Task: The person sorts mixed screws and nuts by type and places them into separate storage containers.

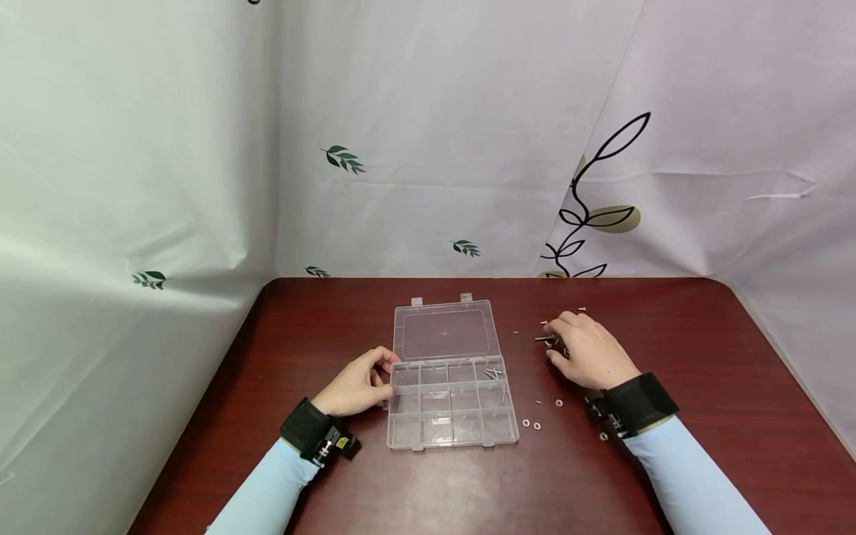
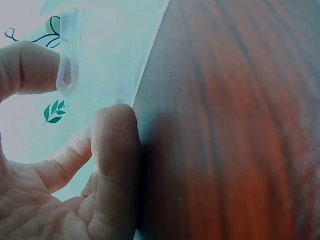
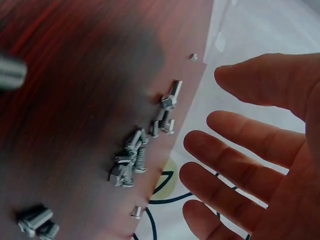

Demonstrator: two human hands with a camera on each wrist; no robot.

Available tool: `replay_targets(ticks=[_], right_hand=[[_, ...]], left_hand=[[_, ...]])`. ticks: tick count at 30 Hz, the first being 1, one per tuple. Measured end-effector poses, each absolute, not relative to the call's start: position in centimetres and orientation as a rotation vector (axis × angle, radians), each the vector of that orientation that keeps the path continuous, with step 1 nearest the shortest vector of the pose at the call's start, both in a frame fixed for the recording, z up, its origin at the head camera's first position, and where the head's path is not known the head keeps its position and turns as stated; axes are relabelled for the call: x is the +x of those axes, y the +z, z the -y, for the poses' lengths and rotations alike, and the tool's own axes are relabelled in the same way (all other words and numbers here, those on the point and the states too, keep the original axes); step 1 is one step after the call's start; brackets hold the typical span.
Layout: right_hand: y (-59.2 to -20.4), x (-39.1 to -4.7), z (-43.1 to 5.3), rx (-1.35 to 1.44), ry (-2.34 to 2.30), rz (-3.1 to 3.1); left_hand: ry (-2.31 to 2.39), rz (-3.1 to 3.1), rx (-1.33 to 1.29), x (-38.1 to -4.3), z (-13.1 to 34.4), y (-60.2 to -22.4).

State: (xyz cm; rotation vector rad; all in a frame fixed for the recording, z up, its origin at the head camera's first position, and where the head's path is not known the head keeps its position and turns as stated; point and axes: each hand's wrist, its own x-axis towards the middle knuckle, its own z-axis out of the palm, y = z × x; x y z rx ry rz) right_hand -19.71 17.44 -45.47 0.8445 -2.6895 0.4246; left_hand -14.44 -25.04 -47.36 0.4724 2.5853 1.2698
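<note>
A clear plastic compartment box (image 1: 435, 388) lies on the table with its lid (image 1: 444, 333) folded back. My left hand (image 1: 354, 386) holds the box's left edge. In the left wrist view, the thumb bears on the rim of the box wall (image 2: 67, 80) while other fingers (image 2: 117, 135) lie against its side. Several screws (image 1: 493, 373) sit in the back right compartment, and one stands or leans in the compartment in front of it. Above a small pile of bolts (image 3: 131, 157), my right hand (image 1: 591, 353) hovers, fingers extended and apart, with nothing in its grasp.
White nuts or washers (image 1: 526, 423) lie right of the box, with another (image 1: 604, 437) near the right wrist. Small screws (image 1: 582, 308) are scattered beyond the right hand. More bolts (image 3: 37, 221) show in the right wrist view. A patterned white curtain (image 1: 428, 148) borders the table (image 1: 334, 490).
</note>
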Motion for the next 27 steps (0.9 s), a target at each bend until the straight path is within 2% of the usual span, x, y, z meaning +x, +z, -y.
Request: replay_targets(ticks=[12,27], right_hand=[[-46.2,-20.4,-17.7,0.880,0.272,2.674],[-46.6,-20.3,-17.5,0.762,0.272,2.745]], left_hand=[[1.278,-2.584,0.466,-14.5,25.0,-47.4],[1.299,-2.560,0.460,-14.6,25.0,-47.3]])
